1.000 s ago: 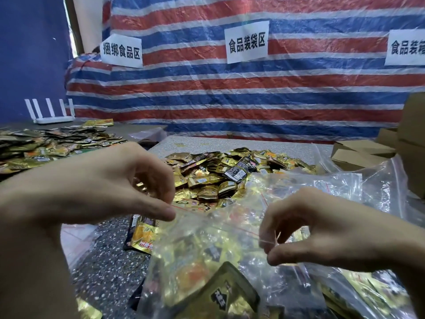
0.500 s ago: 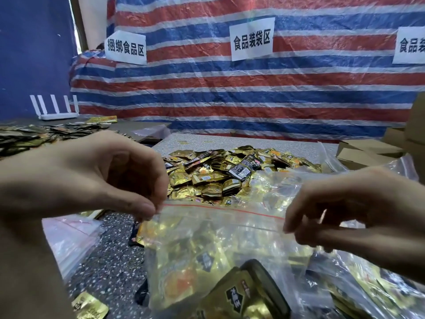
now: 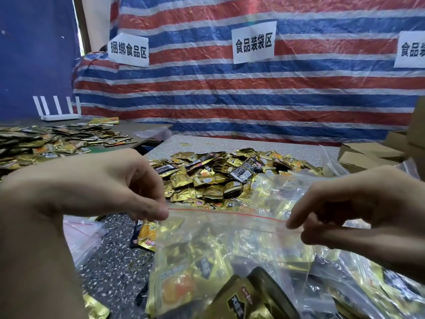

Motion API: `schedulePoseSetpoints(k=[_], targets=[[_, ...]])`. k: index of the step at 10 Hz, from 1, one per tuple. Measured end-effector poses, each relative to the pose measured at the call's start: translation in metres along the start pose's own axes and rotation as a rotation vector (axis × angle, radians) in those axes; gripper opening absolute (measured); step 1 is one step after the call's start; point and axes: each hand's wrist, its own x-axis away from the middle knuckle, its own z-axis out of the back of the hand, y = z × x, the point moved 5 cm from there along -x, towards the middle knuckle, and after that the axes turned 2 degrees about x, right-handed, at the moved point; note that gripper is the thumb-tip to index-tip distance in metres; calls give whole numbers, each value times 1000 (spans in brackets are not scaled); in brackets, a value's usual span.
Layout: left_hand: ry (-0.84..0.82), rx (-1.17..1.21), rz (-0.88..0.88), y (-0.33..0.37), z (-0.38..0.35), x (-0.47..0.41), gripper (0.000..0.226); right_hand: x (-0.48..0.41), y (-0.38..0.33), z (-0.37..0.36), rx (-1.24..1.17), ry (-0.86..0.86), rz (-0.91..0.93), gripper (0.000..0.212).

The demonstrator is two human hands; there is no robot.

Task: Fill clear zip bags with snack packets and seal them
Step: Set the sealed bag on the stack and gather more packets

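Up close, the left hand (image 3: 110, 187) pinches one top corner of a clear zip bag (image 3: 225, 249) between thumb and curled fingers, and the right hand (image 3: 351, 210) pinches the opposite corner, the red zip line pulled taut between them. Gold snack packets (image 3: 184, 286) fill the bag, held just in front of a heap of loose packets (image 3: 220, 178) on the speckled table (image 3: 115, 268).

This is a simple packing workshop for snack food. A red, white and blue striped tarpaulin (image 3: 253, 93) serves as the back wall, and paper signs (image 3: 253, 42) on it name work zones; the middle one reads "食品装袋区". Large heaps of gold snack packets (image 3: 218, 178) lie on the tables (image 3: 230, 143), a clear zip bag (image 3: 230, 245) is filled with them, and cardboard boxes (image 3: 368, 155) stand at the right.
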Motion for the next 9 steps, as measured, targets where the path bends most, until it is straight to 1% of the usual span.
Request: schedulePoseSetpoints(k=[1, 2, 3, 4, 5, 6, 7, 8, 9], targets=[[26, -8, -98, 5, 3, 5, 43, 5, -3, 7, -2, 56, 37, 13], [95, 1, -267, 19, 6, 9, 28, 11, 2, 16, -84, 36, -5, 27], [122, -10, -391, 36, 3, 10, 17, 16, 14, 26, -174, 48, -63, 40], [136, 18, -423, 45, 0, 5, 13, 14, 20, 26, -165, 72, -102, 38], [134, 32, -421, 52, -5, -1, 12, 17, 14, 18, -140, 0, -167, 36], [186, -25, -454, 65, -12, -6, 9, 5, 5, 16, 49, 82, -188, 41], [217, -100, -549, 82, -27, -14, 11, -9, -7, 0, 57, 48, -166, 49], [255, -150, -596, 93, -38, -20, 16, -11, -25, -31, 29, -151, 2, 67], [237, -152, -540, 91, -41, -21, 19, -8, -37, -22, 155, 57, -6, 17]])
